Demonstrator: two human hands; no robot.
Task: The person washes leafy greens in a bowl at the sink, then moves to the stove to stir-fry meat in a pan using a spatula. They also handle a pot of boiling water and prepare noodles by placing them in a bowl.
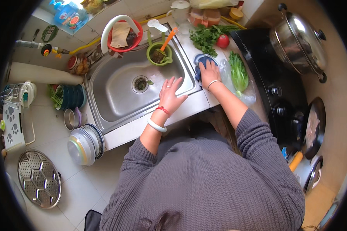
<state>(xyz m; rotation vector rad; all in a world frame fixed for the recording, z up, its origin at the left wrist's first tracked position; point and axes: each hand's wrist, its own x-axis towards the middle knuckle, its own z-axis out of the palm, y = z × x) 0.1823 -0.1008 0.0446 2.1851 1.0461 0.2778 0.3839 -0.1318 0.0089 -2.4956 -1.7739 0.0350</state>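
Over the front edge of the steel sink (115,104), my left hand (170,95) hovers with its fingers apart and nothing in it. My right hand (210,73) presses on a bunched dark blue cloth (203,63) on the counter right of the sink. Under the cloth shows the pale rim of what looks like a dish (197,58); most of it is hidden. Beside that hand lies a head of green lettuce (238,73) on a clear plastic bag (248,94). Behind it are leafy greens (206,38) and a red tomato (223,41).
A green strainer pot (157,56) with an orange-handled tool sits at the sink's back right corner. A red basket (132,38) stands behind the sink. To the right are a black stove (264,69) and a large steel pot (297,42). Stacked bowls (83,144) stand left.
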